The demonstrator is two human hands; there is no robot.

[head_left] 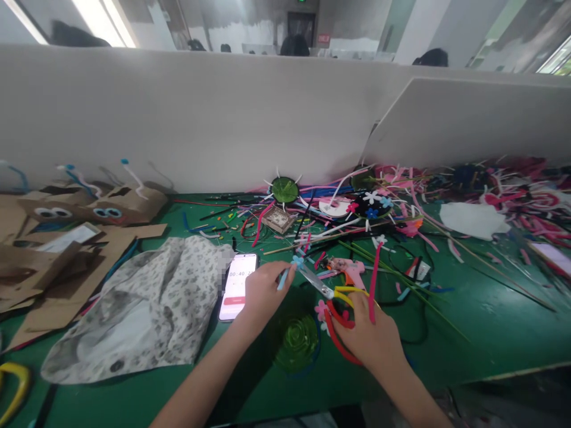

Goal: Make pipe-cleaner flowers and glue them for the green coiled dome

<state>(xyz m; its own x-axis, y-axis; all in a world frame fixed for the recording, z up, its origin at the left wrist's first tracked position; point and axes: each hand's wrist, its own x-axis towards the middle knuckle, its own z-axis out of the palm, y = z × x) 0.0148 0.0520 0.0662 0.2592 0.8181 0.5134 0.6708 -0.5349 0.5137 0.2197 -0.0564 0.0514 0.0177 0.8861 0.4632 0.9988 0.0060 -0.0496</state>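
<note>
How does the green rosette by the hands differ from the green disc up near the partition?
The green rosette lies between the person's forearms, layered and glossy, with no spikes. The green disc sits far back by the partition, flat, dark-rimmed, with white spikes radiating out. Both are round, green and untouched by either hand.

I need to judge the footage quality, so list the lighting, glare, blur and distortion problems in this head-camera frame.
Head view: bright ceiling strips at top left blow out; the divider wall bows from wide-angle distortion; the phone screen glows and a pixelated patch sits at its left edge; the left hand and the right hand on the scissors are fairly sharp, while the pipe-cleaner pile at right smears softly.
</note>
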